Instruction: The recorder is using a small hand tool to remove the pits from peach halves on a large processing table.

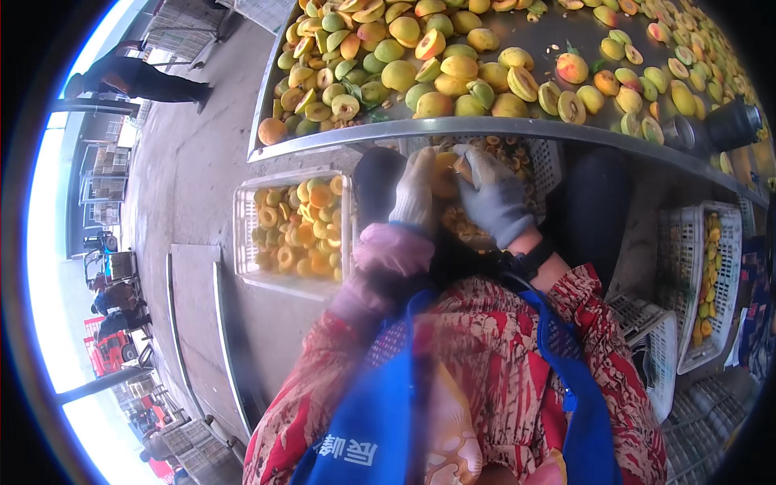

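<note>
Both my hands are in work gloves, close together just below the near metal edge of a table (485, 126) strewn with whole and halved yellow-green fruit, which look like peaches or apricots. My left hand (414, 188), in a whitish knit glove, touches the left side of an orange-yellow fruit (445, 174). At its right side my right hand (491, 191), in a grey-coated glove, pinches a small brownish-orange piece (463, 168), either a tool part or fruit; I cannot tell which. Beneath the hands, a crate (545, 167) holds pitted pieces and scraps, partly hidden.
A white plastic crate (294, 282) of fruit halves stands on the floor at the left. More crates (730, 285) stand at the right. A dark cylindrical object (730, 124) lies at the table's right edge. A person (145, 79) walks at the upper left.
</note>
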Demonstrator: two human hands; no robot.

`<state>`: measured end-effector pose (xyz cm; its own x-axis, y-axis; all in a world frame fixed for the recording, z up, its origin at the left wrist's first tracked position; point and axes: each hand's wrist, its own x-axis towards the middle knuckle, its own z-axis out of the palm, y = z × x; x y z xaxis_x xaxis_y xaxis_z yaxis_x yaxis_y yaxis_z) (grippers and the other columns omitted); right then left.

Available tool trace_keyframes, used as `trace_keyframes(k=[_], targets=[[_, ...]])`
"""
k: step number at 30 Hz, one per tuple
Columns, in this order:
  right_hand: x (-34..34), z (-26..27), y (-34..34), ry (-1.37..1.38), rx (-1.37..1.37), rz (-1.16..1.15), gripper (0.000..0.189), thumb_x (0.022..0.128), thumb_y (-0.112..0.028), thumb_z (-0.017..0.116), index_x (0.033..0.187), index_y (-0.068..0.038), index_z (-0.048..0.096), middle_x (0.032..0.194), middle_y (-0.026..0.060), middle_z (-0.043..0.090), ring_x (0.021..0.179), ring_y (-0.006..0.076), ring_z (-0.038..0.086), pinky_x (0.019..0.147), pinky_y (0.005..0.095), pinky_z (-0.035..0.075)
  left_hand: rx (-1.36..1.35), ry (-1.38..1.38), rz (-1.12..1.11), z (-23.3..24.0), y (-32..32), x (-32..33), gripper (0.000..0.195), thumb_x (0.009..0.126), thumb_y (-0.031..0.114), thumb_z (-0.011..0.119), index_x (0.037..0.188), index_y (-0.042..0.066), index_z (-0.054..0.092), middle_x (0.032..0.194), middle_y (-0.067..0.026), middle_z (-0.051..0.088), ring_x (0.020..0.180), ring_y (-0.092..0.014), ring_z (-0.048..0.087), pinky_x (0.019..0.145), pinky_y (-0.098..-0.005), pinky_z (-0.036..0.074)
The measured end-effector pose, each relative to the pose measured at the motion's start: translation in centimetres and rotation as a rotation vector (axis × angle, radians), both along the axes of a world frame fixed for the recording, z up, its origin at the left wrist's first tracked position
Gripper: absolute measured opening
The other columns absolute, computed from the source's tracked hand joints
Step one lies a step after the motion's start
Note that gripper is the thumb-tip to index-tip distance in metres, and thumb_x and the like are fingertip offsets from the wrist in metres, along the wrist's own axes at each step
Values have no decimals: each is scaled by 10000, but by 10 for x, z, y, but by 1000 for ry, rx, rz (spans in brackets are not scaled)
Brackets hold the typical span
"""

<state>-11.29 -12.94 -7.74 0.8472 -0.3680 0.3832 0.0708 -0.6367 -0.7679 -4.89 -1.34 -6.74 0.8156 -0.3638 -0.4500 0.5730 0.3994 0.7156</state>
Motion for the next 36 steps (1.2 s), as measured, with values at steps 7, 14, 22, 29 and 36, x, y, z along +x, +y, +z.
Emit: trace_keyframes(k=[7,14,22,29,36], targets=[[6,-11,-2,-29,-81,106,201,797,-150,610,992,-119,572,878,114,613,836,329,610,707,435,491,-42,134,3,-57,3,14,288,967,248,493,1142,23,536,968,-82,607,794,-197,599,733,-321,512],[-14,-9,11,-69,-126,301,177,792,-39,612,961,-80,578,862,105,608,803,288,609,707,382,489,27,-45,-140,-19,5,15,390,969,340,495,1192,21,528,991,-124,592,875,-254,603,804,-362,515],[-25,-1,21,383,629,147,147,887,-137,587,914,-26,493,793,102,559,712,204,538,687,349,448,-321,196,62,-6,-8,4,340,915,233,532,1173,14,498,1041,-142,573,921,-262,578,794,-352,503],[-16,-11,18,500,664,227,142,930,-154,509,991,-26,519,852,127,554,810,205,535,733,324,449,-199,142,123,-27,-9,8,340,894,266,562,1117,13,527,975,-127,591,829,-232,591,744,-311,500],[-8,-14,19,343,795,269,371,953,-303,509,1205,-32,536,1033,169,602,980,221,561,853,300,446,-43,-111,155,-34,-19,9,307,907,288,581,1032,10,551,842,-90,607,681,-184,577,648,-286,490]])
